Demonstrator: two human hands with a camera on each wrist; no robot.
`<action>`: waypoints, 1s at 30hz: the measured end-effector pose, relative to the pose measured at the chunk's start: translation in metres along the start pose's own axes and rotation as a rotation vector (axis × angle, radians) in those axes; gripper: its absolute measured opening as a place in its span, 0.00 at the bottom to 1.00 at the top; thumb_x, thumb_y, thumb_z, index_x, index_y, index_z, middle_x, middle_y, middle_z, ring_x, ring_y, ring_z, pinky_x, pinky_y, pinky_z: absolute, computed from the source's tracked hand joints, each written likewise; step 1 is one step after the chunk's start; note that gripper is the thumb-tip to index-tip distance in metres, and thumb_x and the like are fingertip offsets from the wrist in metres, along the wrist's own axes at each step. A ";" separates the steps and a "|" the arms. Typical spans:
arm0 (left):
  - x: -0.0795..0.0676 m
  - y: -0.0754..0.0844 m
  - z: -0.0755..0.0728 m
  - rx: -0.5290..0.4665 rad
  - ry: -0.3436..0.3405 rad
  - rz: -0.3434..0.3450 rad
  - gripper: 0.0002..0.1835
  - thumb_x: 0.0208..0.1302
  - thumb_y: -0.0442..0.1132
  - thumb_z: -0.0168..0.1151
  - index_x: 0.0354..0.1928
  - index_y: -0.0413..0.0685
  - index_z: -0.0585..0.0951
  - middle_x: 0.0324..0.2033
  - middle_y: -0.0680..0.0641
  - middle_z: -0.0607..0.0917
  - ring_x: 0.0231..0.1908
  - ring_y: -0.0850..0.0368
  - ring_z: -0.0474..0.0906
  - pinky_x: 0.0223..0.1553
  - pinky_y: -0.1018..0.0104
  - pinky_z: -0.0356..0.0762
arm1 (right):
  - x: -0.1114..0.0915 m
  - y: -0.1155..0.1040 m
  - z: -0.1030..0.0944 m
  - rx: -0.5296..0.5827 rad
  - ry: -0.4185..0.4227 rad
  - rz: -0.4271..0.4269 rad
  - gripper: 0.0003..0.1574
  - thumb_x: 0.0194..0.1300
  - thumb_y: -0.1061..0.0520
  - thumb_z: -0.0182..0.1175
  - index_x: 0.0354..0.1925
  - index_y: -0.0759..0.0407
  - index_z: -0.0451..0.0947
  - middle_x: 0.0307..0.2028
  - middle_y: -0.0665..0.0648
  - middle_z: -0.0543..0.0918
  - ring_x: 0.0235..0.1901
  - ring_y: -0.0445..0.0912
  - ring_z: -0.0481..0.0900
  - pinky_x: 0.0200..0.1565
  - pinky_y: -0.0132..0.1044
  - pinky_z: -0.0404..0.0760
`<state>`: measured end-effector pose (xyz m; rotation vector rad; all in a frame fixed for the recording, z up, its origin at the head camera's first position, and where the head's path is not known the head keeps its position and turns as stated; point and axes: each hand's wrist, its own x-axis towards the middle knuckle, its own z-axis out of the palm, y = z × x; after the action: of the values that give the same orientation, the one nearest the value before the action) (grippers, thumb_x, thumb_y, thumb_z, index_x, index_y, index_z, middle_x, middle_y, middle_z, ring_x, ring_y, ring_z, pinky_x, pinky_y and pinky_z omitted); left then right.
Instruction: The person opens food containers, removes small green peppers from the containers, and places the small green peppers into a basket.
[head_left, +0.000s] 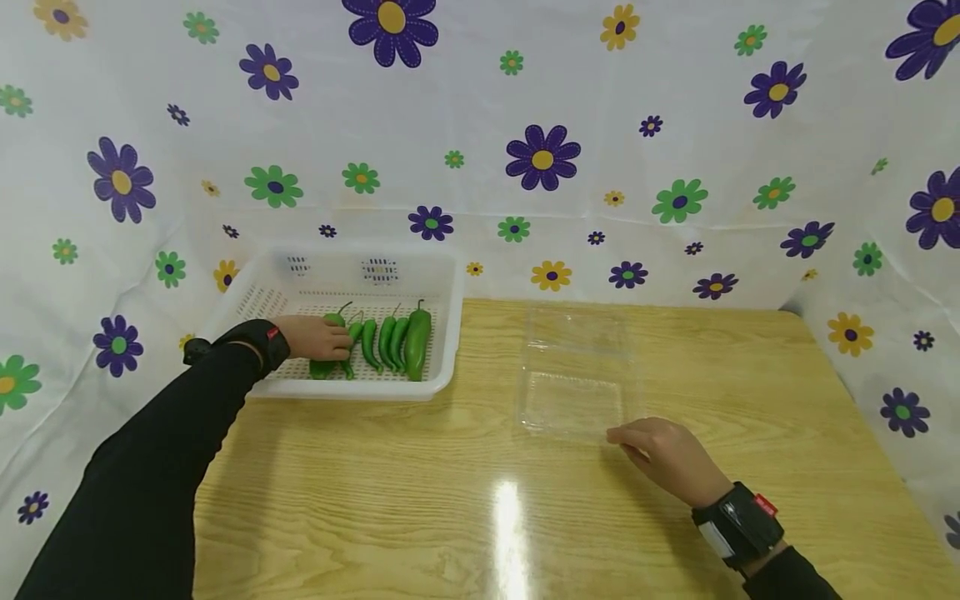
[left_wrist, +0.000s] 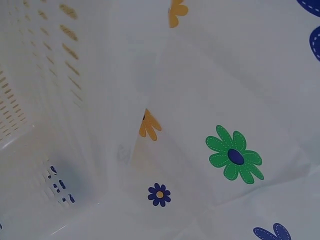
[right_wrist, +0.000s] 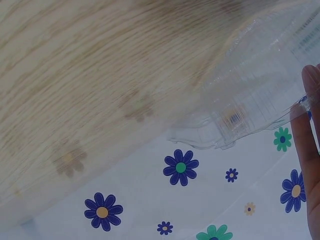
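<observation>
Several green peppers [head_left: 417, 342] lie side by side in a white plastic basket [head_left: 390, 389] at the left of the table. My left hand [head_left: 311, 337] reaches into the basket, its fingers curved over a large green pepper [head_left: 322, 369] at the left end of the row. That pepper shows above and below the fingers; the thumb is hidden. In front of me lies a clear plastic box [head_left: 573, 404], its lid folded back. At the near right corner, my right hand [head_left: 671, 457] pinches the rim, which passes between the fingers [right_wrist: 302, 132] in the right wrist view.
A wooden table [head_left: 390, 483] carries the basket and box, with a bright reflection near its front. White cloth [head_left: 465, 108] printed with flowers hangs behind the table and along both sides. In the left wrist view, the basket wall [left_wrist: 60, 130] stands against this cloth.
</observation>
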<state>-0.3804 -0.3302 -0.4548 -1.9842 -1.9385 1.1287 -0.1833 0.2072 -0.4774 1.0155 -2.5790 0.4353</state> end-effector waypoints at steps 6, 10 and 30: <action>-0.007 0.001 -0.008 -0.012 -0.031 -0.018 0.28 0.44 0.39 0.75 0.46 0.53 0.71 0.44 0.47 0.75 0.46 0.52 0.74 0.53 0.61 0.74 | 0.000 0.001 -0.001 0.008 0.012 -0.015 0.18 0.41 0.71 0.71 0.36 0.60 0.85 0.30 0.53 0.87 0.29 0.43 0.84 0.31 0.33 0.83; -0.010 0.001 -0.013 -0.051 -0.066 -0.064 0.29 0.44 0.37 0.75 0.48 0.53 0.72 0.46 0.46 0.76 0.49 0.50 0.75 0.54 0.60 0.75 | 0.001 0.001 -0.001 0.012 -0.007 -0.004 0.18 0.42 0.71 0.71 0.36 0.60 0.85 0.31 0.53 0.87 0.30 0.43 0.85 0.32 0.33 0.83; -0.018 0.004 -0.023 -0.968 -0.254 -0.999 0.36 0.49 0.49 0.71 0.57 0.38 0.70 0.49 0.30 0.75 0.44 0.35 0.76 0.40 0.44 0.77 | 0.003 0.000 -0.002 0.022 -0.047 0.025 0.16 0.46 0.71 0.69 0.36 0.60 0.85 0.32 0.54 0.88 0.32 0.45 0.85 0.34 0.36 0.84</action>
<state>-0.3613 -0.3377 -0.4336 -0.6734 -3.3543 0.1466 -0.1850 0.2060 -0.4744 1.0142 -2.6370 0.4527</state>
